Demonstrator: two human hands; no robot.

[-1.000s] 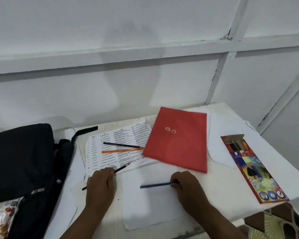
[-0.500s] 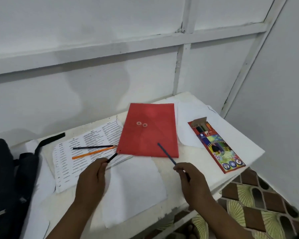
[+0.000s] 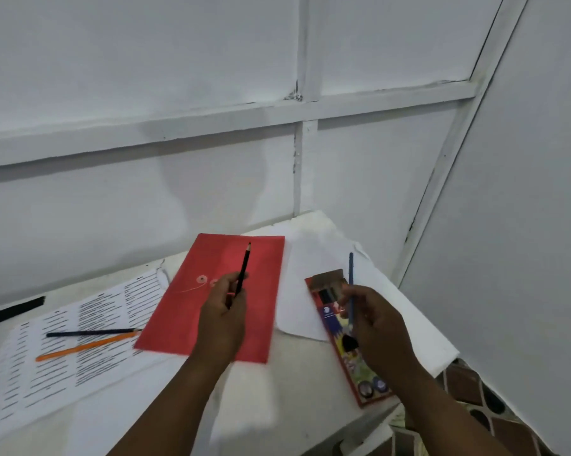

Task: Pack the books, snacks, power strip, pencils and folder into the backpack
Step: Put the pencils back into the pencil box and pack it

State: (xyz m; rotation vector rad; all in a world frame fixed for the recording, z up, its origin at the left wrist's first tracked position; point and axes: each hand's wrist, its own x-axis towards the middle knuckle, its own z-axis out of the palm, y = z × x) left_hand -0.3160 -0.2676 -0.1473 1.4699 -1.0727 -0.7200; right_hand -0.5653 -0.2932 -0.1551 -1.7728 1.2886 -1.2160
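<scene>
white table below panelled wall. left hand pinching black pencil over red folder; right hand gripping blue pencil above pencil box, seemingly open, at 3 o'clock.

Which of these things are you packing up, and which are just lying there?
For packing: black pencil in the left hand; blue pencil in the right hand; dark pencil and orange pencil on the printed sheet; pencil box; red folder.

Just lying there: printed sheet; blank papers; table.
</scene>
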